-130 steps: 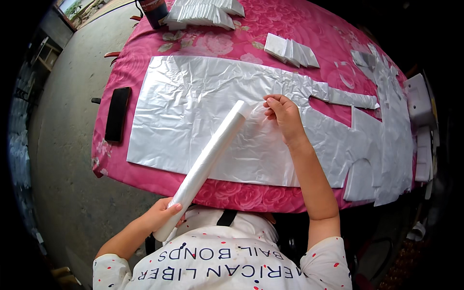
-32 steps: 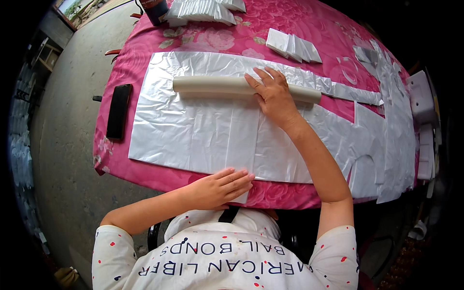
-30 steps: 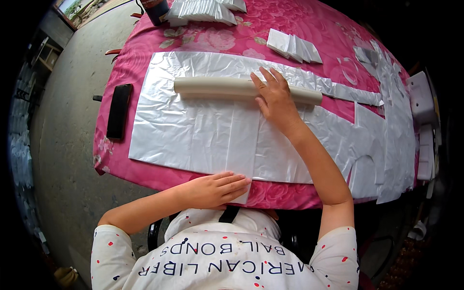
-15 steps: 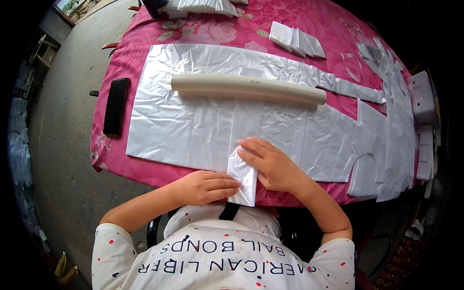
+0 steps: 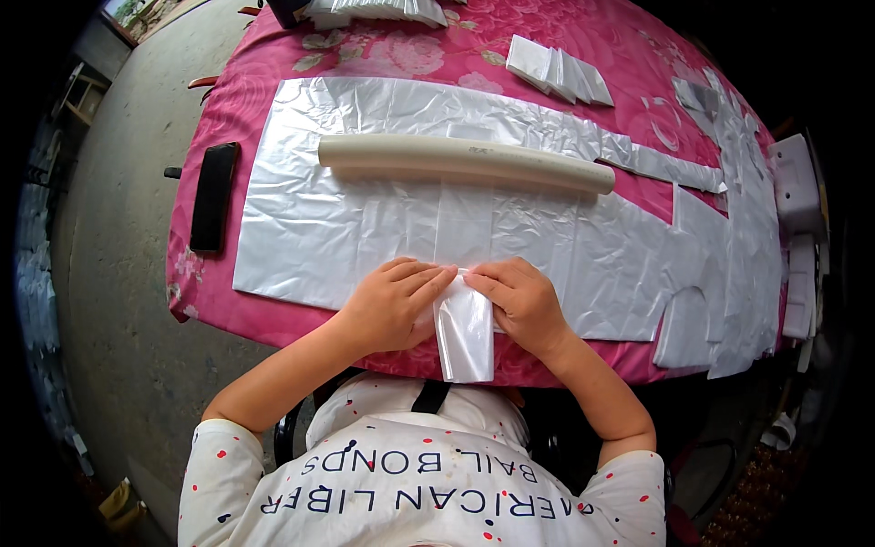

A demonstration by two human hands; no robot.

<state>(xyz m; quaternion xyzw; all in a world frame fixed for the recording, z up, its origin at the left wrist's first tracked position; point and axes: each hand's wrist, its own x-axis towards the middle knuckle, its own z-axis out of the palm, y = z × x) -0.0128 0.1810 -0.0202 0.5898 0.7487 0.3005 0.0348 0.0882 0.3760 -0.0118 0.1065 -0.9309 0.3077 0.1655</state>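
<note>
Pinching clear bag [image 5: 463,330] w/ both hands [image 5: 394,305] [image 5: 521,301], fingertips meeting.

Bright, even daylight; soft glare on the crinkled plastic sheet [image 5: 383,219]; sharp centre, fisheye bending and black corners beyond it.

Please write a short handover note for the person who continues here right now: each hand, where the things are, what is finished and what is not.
Left hand: fingertips pressing the top of the narrow folded plastic strip at the near table edge.
Right hand: pinching the same strip from the other side.
Things: strip lies on the big plastic sheet, its lower end hanging over the edge. Cream tube lies loose across the sheet, farther away. Black phone on the left. Folded pieces stacked at the far side.
Done: some pieces are folded.
Left: this strip appears only partly folded.
</note>
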